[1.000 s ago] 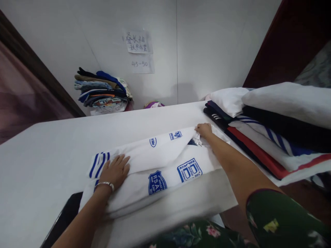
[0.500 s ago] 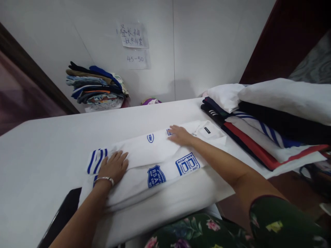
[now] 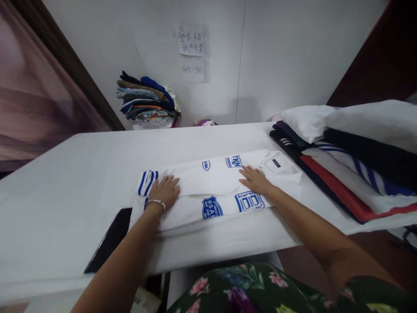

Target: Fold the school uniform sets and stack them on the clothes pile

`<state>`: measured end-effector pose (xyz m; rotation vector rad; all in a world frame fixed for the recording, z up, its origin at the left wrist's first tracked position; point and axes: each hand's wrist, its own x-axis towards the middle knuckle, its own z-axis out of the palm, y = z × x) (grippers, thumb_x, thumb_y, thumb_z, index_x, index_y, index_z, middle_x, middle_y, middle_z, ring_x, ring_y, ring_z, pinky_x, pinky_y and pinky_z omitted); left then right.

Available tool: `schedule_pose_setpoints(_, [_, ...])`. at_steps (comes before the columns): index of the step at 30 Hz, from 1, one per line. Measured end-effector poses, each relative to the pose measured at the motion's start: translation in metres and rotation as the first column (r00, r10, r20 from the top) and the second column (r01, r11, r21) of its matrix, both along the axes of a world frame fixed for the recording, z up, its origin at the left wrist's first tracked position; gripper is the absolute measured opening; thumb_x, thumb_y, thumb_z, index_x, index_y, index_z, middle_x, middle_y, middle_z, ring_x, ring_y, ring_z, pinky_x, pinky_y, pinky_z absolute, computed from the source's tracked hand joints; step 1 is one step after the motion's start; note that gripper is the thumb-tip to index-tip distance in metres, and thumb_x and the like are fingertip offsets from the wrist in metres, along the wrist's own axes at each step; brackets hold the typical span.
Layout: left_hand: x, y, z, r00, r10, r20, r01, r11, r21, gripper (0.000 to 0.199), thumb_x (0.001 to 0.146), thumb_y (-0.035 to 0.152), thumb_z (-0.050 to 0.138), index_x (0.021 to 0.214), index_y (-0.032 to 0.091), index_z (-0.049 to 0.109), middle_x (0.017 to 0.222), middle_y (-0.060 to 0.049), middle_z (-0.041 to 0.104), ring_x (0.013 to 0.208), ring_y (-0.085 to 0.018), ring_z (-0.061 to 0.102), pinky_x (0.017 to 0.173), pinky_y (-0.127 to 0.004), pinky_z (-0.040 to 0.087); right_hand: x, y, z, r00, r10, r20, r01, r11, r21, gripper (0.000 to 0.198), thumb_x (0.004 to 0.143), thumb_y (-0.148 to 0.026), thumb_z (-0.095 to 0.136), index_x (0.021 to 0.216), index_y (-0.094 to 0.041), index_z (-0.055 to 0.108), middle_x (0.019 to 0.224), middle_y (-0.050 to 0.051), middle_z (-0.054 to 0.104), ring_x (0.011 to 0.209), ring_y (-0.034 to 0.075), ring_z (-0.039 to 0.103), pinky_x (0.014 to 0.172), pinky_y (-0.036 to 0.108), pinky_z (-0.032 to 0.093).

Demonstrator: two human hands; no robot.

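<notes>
A white long-sleeved shirt [image 3: 192, 180] with blue printed badges lies on the white table [image 3: 81, 174]. Its sleeves are laid lengthwise over the body, and the collar with a black label points right. My left hand [image 3: 165, 191] rests flat on the sleeve beside the blue-striped cuff [image 3: 147, 183], fingers spread. Near the collar, my right hand [image 3: 256, 179] lies palm down on the cloth, between two of the blue prints, fingers apart. Neither hand grips the fabric. Under the shirt's left end, a flat black board [image 3: 112, 239] sticks out.
A stack of folded clothes [image 3: 146, 100] stands at the back left against the wall. More garments [image 3: 358, 165], black, white and red, lie piled at the right. Handwritten paper notes [image 3: 195, 69] hang on the wall. A pink curtain [image 3: 42, 78] hangs at the left.
My right hand has slid toward me and slightly toward the collar, uncovering a blue print. My left hand stays by the cuff. The view has shifted left.
</notes>
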<state>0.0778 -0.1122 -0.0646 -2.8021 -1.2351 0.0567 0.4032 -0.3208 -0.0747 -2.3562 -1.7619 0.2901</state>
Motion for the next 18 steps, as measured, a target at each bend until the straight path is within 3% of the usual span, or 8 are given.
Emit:
schedule_pose_setpoints(4, [0.002,-0.002,-0.002,1.0,0.002,0.009,-0.002,1.0,-0.002,0.046,0.093,0.033,0.03,0.134,0.024,0.049,0.147,-0.008,0.041,0.137,-0.024,0.032,0.11,-0.049,0.02,-0.015,-0.013,0.011,1.0,-0.022,-0.014,0.023,0.999,0.049,0.054,0.095,-0.051,0.032,0.141,-0.023,0.04,0.152,0.011,0.031,0.142,0.031,0.021,0.111,0.06,0.017])
schedule_pose_setpoints(7, [0.003,-0.004,-0.002,0.999,0.006,0.036,-0.006,1.0,-0.017,0.044,0.092,0.033,0.032,0.132,0.025,0.05,0.146,-0.007,0.043,0.137,-0.023,0.032,0.111,-0.049,0.019,-0.041,-0.012,0.015,0.994,0.109,0.004,-0.108,0.979,0.172,0.054,0.095,-0.051,0.032,0.142,-0.027,0.037,0.153,0.009,0.028,0.143,0.029,0.018,0.112,0.058,0.015])
schedule_pose_setpoints(10, [-0.003,-0.002,0.003,0.994,0.028,0.107,-0.022,0.998,-0.054,0.042,0.091,0.033,0.038,0.128,0.023,0.054,0.144,-0.007,0.045,0.136,-0.022,0.033,0.111,-0.045,0.021,-0.066,-0.01,0.008,0.961,0.273,0.03,-0.275,0.947,0.165,0.055,0.094,-0.053,0.034,0.142,-0.027,0.038,0.154,0.007,0.026,0.143,0.027,0.017,0.113,0.055,0.017])
schedule_pose_setpoints(13, [-0.02,0.005,0.013,0.947,0.216,0.236,-0.202,0.976,-0.08,0.044,0.089,0.036,0.043,0.128,0.019,0.055,0.145,-0.009,0.044,0.136,-0.022,0.034,0.111,-0.039,0.026,-0.076,-0.011,-0.007,0.942,0.324,0.088,-0.334,0.931,0.146,0.055,0.093,-0.052,0.037,0.141,-0.025,0.041,0.154,0.008,0.027,0.143,0.027,0.017,0.113,0.054,0.018])
schedule_pose_setpoints(16, [-0.045,0.01,0.022,0.847,0.423,0.321,-0.397,0.906,-0.145,0.046,0.088,0.038,0.044,0.126,0.016,0.056,0.14,-0.011,0.049,0.128,-0.024,0.045,0.105,-0.036,0.034,-0.074,-0.013,-0.017,0.938,0.321,0.132,-0.341,0.922,0.185,0.053,0.094,-0.051,0.036,0.14,-0.026,0.041,0.154,0.007,0.028,0.143,0.026,0.018,0.113,0.053,0.02])
schedule_pose_setpoints(18, [-0.059,0.008,0.026,0.794,0.499,0.346,-0.463,0.866,-0.186,0.044,0.087,0.039,0.045,0.122,0.016,0.059,0.132,-0.011,0.056,0.119,-0.025,0.052,0.1,-0.035,0.038,-0.071,-0.015,-0.02,0.935,0.322,0.148,-0.347,0.917,0.198,0.052,0.094,-0.051,0.035,0.14,-0.026,0.042,0.153,0.006,0.029,0.143,0.026,0.02,0.113,0.053,0.022])
